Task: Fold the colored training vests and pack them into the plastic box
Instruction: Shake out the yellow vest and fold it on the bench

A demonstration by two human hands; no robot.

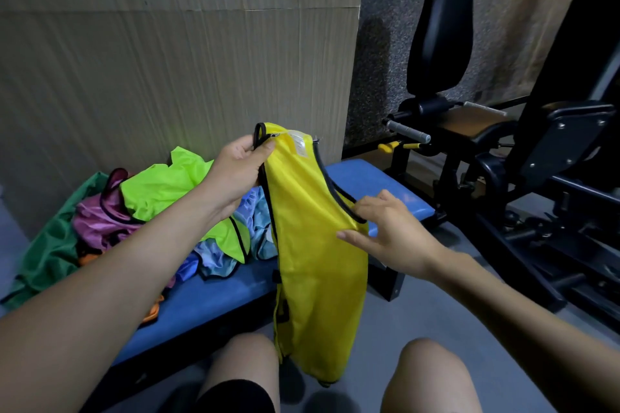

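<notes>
The yellow vest [315, 245] is hanging at the centre, over the bench [369, 178] edge. The left hand [236, 171] is pinching its top strap at 12 o'clock. The right hand [389, 231] is pinching its black edge at 3 o'clock. More vests [161, 191] are lying piled at 9 o'clock.

No text, brand, number or sign could be read anywhere in the head view. The only printed item was a small white care label [298, 143] sewn inside the neck of the yellow training vest [313, 245], just beside the left hand [239, 168] that pinched the vest's black-trimmed shoulder. Faint grey lines of print crossed the label, but they were too small and blurred to make out as letters or figures.
</notes>
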